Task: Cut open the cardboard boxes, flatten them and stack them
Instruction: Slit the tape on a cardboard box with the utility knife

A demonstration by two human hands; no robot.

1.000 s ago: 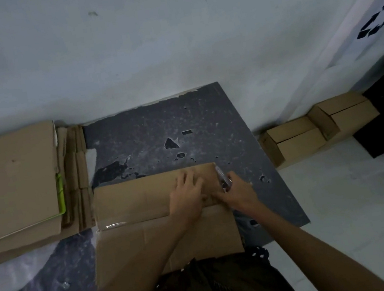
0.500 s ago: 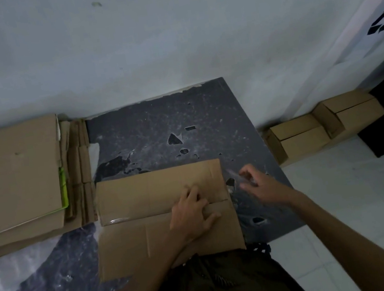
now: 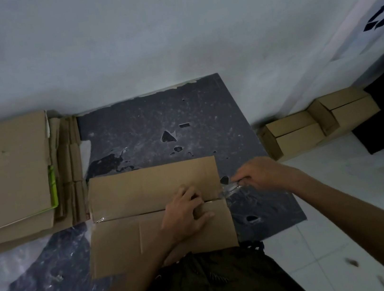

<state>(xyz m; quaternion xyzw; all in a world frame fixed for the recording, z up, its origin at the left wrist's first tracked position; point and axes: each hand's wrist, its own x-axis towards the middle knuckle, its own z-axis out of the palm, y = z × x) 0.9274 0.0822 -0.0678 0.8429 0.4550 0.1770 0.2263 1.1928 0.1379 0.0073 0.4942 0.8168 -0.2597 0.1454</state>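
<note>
Head view, left hand (image 3: 185, 211) gripping cardboard box (image 3: 142, 187) at seam, right hand (image 3: 262, 172) beside it pinching blurred shiny thing (image 3: 232, 186).

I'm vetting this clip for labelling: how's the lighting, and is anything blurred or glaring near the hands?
Head view: dim, bluish light; the right hand and the small thing it pinches are blurred, unidentifiable; the tape on the cardboard box glints at its left end; the left hand reads sharp; wide-angle distortion bows straight lines.

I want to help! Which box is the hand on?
The middle box, under the left hand. The flat pile on the left and the two boxes on the right are untouched.
</note>
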